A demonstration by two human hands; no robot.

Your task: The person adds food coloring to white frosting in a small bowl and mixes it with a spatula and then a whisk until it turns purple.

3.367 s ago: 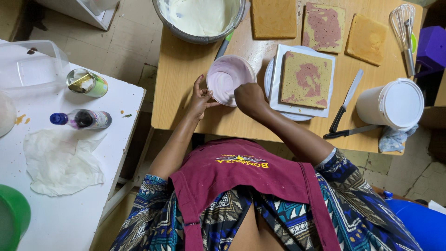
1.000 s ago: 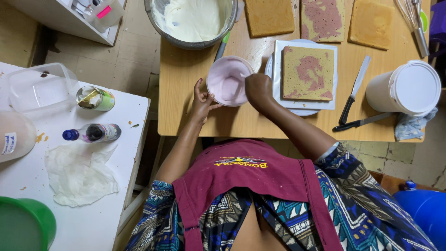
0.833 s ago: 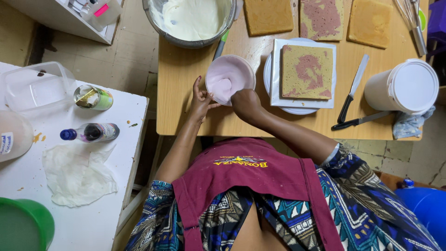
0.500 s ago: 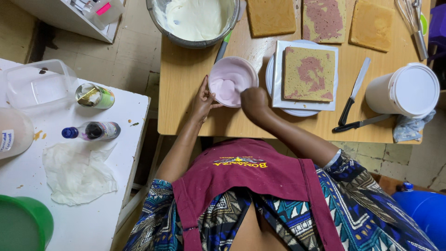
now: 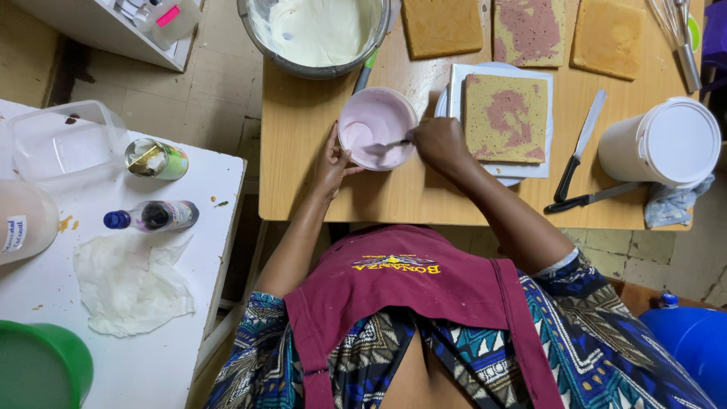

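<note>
You're gripping metal utensil (image 5: 390, 144) w/ right hand (image 5: 441, 144), tip sitting in small round bowl of pink cream (image 5: 376, 126). Left hand (image 5: 333, 160) bracing bowl's rim at 7 o'clock. Marbled cake square (image 5: 506, 117) lying at bowl's 3 o'clock.

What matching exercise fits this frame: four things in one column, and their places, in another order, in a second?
Things:
1. small bowl of pink cream
2. large metal bowl of white cream
3. marbled cake slab
4. white lidded tub

Places:
A. on a white board over a plate
B. far edge of the wooden table, beyond the pink bowl
C. between the left hand and right hand
D. right end of the table, past the knives

Pairs: 1-C, 2-B, 3-A, 4-D
</note>
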